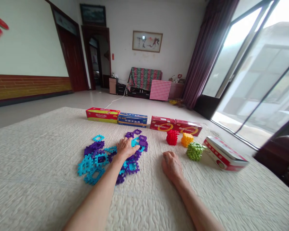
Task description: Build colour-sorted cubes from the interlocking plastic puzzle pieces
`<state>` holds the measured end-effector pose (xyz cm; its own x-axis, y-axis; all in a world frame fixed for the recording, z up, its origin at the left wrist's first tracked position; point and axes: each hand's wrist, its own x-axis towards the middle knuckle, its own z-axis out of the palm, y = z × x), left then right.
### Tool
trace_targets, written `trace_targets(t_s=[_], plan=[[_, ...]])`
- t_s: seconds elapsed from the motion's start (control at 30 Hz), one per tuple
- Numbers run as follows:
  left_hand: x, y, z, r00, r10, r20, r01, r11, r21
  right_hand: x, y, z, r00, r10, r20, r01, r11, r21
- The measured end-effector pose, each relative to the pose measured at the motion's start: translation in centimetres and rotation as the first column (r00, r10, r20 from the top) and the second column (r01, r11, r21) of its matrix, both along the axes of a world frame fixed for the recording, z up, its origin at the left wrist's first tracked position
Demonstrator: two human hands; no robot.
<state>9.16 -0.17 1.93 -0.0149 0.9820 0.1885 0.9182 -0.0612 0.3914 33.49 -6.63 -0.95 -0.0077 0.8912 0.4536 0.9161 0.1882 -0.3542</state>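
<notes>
My left hand (126,148) reaches over a loose pile of purple and light blue interlocking plastic pieces, square frames with toothed edges. Its thumb is spread away from the fingers, whose tips touch or hover just over the pieces; I cannot tell which. One purple piece (93,148) and a light blue piece (85,165) lie to the left of that hand. My right hand (172,165) rests on the quilted cover, right of the pile, its fingers curled in and nothing visible in them. Beyond it sit a red cube (172,137), a yellow cube (187,140) and a green cube (195,151) of similar toothed pieces.
Along the far side of the quilted cover (50,138) stand a red and yellow box (102,115), a blue box (133,119) and two dark red boxes (162,123). A white and red box (225,154) lies right of the green cube. A dark glossy object (279,157) borders the right.
</notes>
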Motion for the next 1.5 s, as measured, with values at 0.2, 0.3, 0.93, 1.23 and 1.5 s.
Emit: trace_targets(t_s=[0.2,0.3,0.93,1.23,1.5], plan=[[0.8,0.3,-0.2,0.999,0.029,-0.026,-0.03,0.999,-0.043,-0.3,-0.2,0.4,1.0,-0.012,0.008,0.013,1.0,-0.019],[1.2,0.3,-0.1,0.999,0.021,-0.042,-0.022,0.999,-0.028,-0.4,-0.3,0.3,1.0,-0.029,0.009,0.029,0.999,-0.025],[1.6,0.9,-0.7,0.996,-0.094,0.0,0.091,0.969,0.231,-0.5,-0.3,0.2,0.999,-0.037,-0.022,0.036,0.998,-0.054],[6.0,-2.4,0.1,0.931,-0.366,0.001,0.36,0.916,0.177,-0.3,-0.1,-0.1,0.993,0.011,-0.115,-0.011,1.0,-0.004],[5.2,-1.5,0.6,0.899,-0.417,0.135,0.363,0.882,0.302,-1.2,-0.7,0.8,0.923,0.319,-0.216,-0.297,0.946,0.129]])
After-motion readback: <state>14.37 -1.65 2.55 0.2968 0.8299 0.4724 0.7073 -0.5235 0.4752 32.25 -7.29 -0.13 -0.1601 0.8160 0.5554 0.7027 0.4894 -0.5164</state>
